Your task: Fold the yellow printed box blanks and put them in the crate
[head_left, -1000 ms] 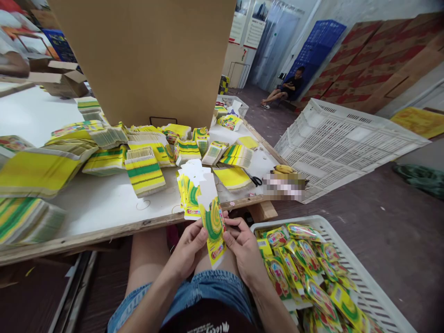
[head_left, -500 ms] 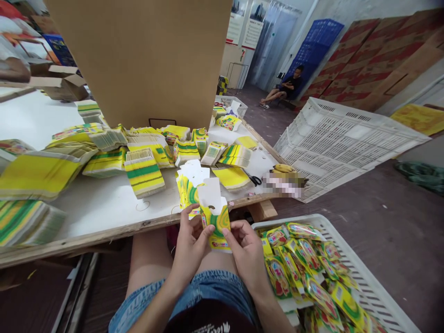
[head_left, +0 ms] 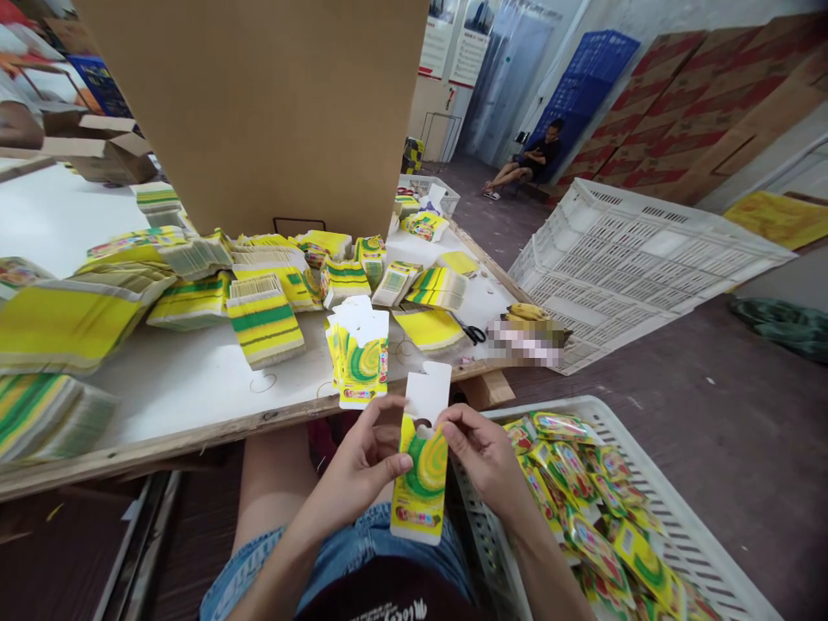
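Both hands grip one yellow-and-green carton (head_left: pixel 420 483), the left hand (head_left: pixel 366 457) pinching its left side and the right hand (head_left: pixel 482 453) its upper right edge, while its white flap (head_left: pixel 429 392) stands above the fingers. Just beyond the grip, similar cartons (head_left: pixel 363 366) lie piled on the white table (head_left: pixel 194 366); right of it, a white basket (head_left: pixel 682 513) holds colourful packs (head_left: pixel 599 539).

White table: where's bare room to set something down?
Front strip of the white table, between the lower-left carton stack and the small carton pile, bare apart from thin loops. Also far left, between the open cardboard box and the row of carton stacks. Crowded: that row, and the pile's spot beyond the held carton.
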Tool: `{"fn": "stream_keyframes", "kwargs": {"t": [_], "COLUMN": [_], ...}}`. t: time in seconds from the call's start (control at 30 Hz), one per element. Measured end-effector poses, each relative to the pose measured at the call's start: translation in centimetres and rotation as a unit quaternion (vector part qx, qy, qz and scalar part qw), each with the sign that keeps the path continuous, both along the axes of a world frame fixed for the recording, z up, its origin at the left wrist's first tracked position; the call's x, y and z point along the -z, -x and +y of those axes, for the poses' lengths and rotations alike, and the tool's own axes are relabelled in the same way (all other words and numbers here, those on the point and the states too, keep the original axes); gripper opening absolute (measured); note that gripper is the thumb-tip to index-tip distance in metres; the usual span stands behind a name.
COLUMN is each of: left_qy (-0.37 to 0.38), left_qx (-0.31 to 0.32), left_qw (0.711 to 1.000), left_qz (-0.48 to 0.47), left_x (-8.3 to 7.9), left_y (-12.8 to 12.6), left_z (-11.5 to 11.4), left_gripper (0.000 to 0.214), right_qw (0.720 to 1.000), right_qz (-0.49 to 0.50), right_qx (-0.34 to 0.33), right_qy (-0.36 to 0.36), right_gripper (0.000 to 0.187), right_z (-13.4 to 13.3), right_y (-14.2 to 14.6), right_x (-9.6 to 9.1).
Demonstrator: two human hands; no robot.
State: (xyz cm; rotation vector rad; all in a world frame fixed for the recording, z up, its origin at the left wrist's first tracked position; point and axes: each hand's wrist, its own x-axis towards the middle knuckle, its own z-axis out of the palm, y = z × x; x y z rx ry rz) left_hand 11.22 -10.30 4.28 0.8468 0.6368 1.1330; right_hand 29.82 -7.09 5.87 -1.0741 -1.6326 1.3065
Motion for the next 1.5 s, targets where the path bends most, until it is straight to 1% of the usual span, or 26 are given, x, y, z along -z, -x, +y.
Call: {"fn": "stream_keyframes", "kwargs": {"t": [0.07, 0.1, 0.17, 0.2, 0.27, 0.33, 0.4, 0.47, 0.53, 0.6, 0.67, 0.83, 0.9, 0.97, 1.0, 1.03, 1.07, 1.13, 1.17, 1.2, 1.23, 1.27, 1.3, 1.37, 1.43, 1.5], "left_qy": [0.005, 0.006, 0.007, 0.007, 0.003, -0.011, -0.029, -0.043, -0.047, -0.041, -0.024, 0.009, -0.006, -0.049, -0.087, -0.136, -0.188, -0.268, -0.286, -0.288, -0.287, -0.29, -0.298, -0.322, -0.345, -0.366], "left_qx": [0.019, 0.03, 0.042, 0.037, 0.01, -0.021, -0.039, -0.04, -0.032, -0.027, -0.031, -0.044, -0.039, -0.037, -0.045, -0.065, -0.096, -0.175, -0.208, -0.231, -0.241, -0.239, -0.236, -0.242, -0.287, -0.354], "left_qw": [1.0, 1.0, 0.999, 0.999, 0.998, 0.995, 0.989, 0.986, 0.987, 0.989, 0.99, 0.992, 0.991, 0.984, 0.972, 0.95, 0.914, 0.813, 0.76, 0.716, 0.684, 0.662, 0.648, 0.634, 0.627, 0.622], "left_qz": [-0.008, -0.004, 0.017, 0.029, 0.057, 0.097, 0.138, 0.154, 0.148, 0.14, 0.137, 0.12, 0.124, 0.169, 0.215, 0.275, 0.345, 0.487, 0.545, 0.592, 0.626, 0.648, 0.66, 0.66, 0.637, 0.595], "left_x": [0.0, 0.1, 0.3, 0.4, 0.7, 1.1, 1.2, 1.1, 1.0, 0.8, 0.8, 1.1, 1.1, 0.9, 0.9, 0.9, 0.9, 1.3, 1.7, 2.1, 2.7, 3.2, 3.8, 4.4, 4.4, 3.8], "left_y": [0.0, 0.0, 0.0, -0.1, -0.3, -0.5, -0.8, -1.0, -1.1, -1.1, -1.0, -1.2, -1.6, -1.8, -1.7, -1.4, -0.9, 0.4, 1.3, 2.2, 3.0, 3.7, 4.3, 5.0, 5.0, 4.6], "left_z": [0.1, 0.1, 0.3, 0.4, 0.5, 0.5, 0.4, 0.4, 0.4, 0.4, 0.6, 0.6, 0.4, 0.2, 0.1, 0.1, 0.2, 0.7, 1.0, 1.4, 1.8, 2.1, 2.4, 2.6, 2.4, 1.7], "left_gripper": [0.074, 0.077, 0.07, 0.064, 0.056, 0.049, 0.046, 0.045, 0.045, 0.045, 0.047, 0.05, 0.051, 0.05, 0.049, 0.049, 0.049, 0.051, 0.053, 0.054, 0.054, 0.052, 0.05, 0.047, 0.049, 0.053], "right_qw": [0.999, 0.998, 0.996, 0.996, 0.995, 0.995, 0.997, 0.994, 0.99, 0.988, 0.984, 0.982, 0.978, 0.977, 0.976, 0.971, 0.961, 0.912, 0.883, 0.866, 0.864, 0.875, 0.896, 0.94, 0.971, 0.989], "right_qz": [0.02, 0.038, 0.064, 0.059, 0.019, -0.025, -0.069, -0.108, -0.131, -0.15, -0.17, -0.18, -0.189, -0.187, -0.193, -0.213, -0.25, -0.359, -0.404, -0.428, -0.432, -0.419, -0.391, -0.311, -0.219, -0.116], "right_qx": [0.024, 0.038, 0.064, 0.071, 0.069, 0.052, 0.028, 0.017, 0.025, 0.043, 0.053, 0.047, 0.06, 0.058, 0.058, 0.065, 0.084, 0.154, 0.194, 0.214, 0.215, 0.203, 0.179, 0.124, 0.099, 0.089], "right_qy": [-0.013, -0.01, -0.006, -0.019, -0.067, -0.084, -0.034, 0.022, 0.037, 0.023, 0.006, -0.025, -0.065, -0.085, -0.083, -0.082, -0.084, -0.125, -0.141, -0.147, -0.143, -0.131, -0.112, -0.062, -0.013, 0.03], "right_gripper": [0.017, 0.015, 0.024, 0.025, 0.023, 0.033, 0.029, 0.034, 0.034, 0.029, 0.03, 0.032, 0.03, 0.027, 0.026, 0.026, 0.025, 0.028, 0.03, 0.033, 0.034, 0.034, 0.033, 0.03, 0.032, 0.038], "right_z": [0.0, 0.0, 0.0, 0.1, 0.3, 0.4, 0.4, 0.3, 0.1, -0.1, -0.3, -0.6, -0.6, -0.6, -0.6, -0.6, -0.5, -0.4, -0.4, -0.3, -0.3, -0.2, -0.2, -0.3, -0.3, -0.4], "right_y": [0.2, 0.3, 0.2, 0.0, -0.5, -1.0, -1.1, -0.9, -0.5, -0.1, 0.1, 0.3, 0.3, -0.2, -0.9, -1.7, -2.9, -5.5, -6.7, -7.6, -8.1, -8.2, -7.7, -5.5, -2.3, 0.9], "right_x": [0.3, 0.5, 0.8, 0.9, 0.8, 0.5, 0.3, 0.2, 0.3, 0.5, 0.6, 0.5, 0.3, 0.1, 0.0, -0.1, -0.2, -0.5, -0.5, -0.6, -0.6, -0.5, -0.4, 0.0, 0.4, 0.8]}}
